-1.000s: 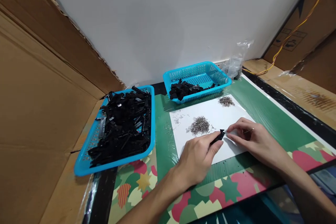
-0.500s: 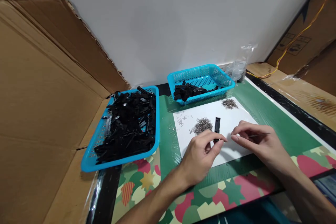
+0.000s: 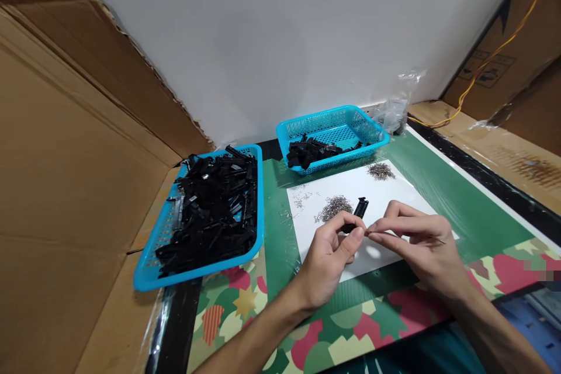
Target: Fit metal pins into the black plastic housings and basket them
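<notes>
My left hand (image 3: 333, 254) is closed on a narrow black plastic part (image 3: 361, 208), whose far end sticks up past the fingers. My right hand (image 3: 423, 239) pinches at the part's near end, its thumb and forefinger meeting my left fingertips; whatever lies between them is too small to make out. A thin metal tip (image 3: 441, 241) shows at the side of my right hand. Under both hands is a white sheet (image 3: 407, 187). On it lie a pile of small metal pieces (image 3: 336, 208), perhaps springs, and a smaller pile (image 3: 380, 172) farther back.
A blue basket (image 3: 262, 210) heaped with black plastic parts stands at left. Another blue basket (image 3: 372, 152) with fewer black parts sits behind the sheet, beside a clear plastic bag (image 3: 394, 114). Cardboard (image 3: 79, 146) walls the left side. Yellow wires (image 3: 495, 58) run at right.
My right hand has moved left, bringing its fingertips against those of my left hand. The black part now leans to the right instead of standing nearly straight.
</notes>
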`<state>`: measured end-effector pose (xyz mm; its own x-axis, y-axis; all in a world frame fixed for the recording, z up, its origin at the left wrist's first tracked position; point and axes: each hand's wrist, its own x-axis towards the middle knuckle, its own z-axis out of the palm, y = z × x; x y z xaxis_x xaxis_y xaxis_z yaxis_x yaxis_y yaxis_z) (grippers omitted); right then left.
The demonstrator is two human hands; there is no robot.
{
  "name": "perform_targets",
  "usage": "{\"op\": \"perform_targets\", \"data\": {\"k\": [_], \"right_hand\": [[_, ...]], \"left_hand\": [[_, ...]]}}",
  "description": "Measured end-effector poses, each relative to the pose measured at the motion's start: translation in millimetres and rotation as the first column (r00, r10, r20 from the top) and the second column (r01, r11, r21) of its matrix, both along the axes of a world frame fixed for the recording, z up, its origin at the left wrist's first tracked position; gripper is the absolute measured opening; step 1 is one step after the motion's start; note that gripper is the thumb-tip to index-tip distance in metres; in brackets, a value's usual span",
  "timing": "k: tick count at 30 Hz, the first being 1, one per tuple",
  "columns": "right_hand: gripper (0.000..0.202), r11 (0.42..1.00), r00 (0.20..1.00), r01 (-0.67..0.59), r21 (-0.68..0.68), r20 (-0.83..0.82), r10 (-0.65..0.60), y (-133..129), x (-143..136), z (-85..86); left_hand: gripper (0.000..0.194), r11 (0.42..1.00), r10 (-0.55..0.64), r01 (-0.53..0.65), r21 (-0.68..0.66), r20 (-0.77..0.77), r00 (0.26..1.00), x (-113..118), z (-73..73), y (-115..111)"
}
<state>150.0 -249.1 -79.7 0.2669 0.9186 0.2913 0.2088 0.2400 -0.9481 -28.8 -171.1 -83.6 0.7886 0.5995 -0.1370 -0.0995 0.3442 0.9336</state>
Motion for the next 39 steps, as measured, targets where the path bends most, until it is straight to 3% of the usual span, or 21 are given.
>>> {"op": "perform_targets", "data": {"k": [11,18,25,33,39], "right_hand": [[0.013,0.998,0.998,0.0,0.064,0.067,-0.004,-1,-1,-1.5],[0.007,1.0,0.999,-0.016,0.011,0.036,0.015,-2,2,-0.5],[0.011,0.998,0.991,0.002,-0.064,0.135,0.006,-7,0,-2.5],[0.019,0.991,0.999,0.01,-0.136,0.044,-0.005,-9,-5,-10.1],[0.022,0.987,1.0,0.016,-0.161,0.028,-0.012,-9,0,-4.3]], "left_hand": [[0.03,0.994,-0.097,0.099,-0.04,0.051,0.994,-2,-6.3,3],[0.034,0.995,-0.093,0.093,-0.025,-0.004,0.996,-2,5.6,6],[0.037,0.996,-0.05,0.048,-0.07,-0.022,0.998,-1,-0.1,6],[0.036,0.999,-0.018,0.021,0.027,-0.086,0.996,0,-3.4,4],[0.03,0.994,-0.024,0.034,0.101,-0.101,0.995,-2,-1.9,0]]}}
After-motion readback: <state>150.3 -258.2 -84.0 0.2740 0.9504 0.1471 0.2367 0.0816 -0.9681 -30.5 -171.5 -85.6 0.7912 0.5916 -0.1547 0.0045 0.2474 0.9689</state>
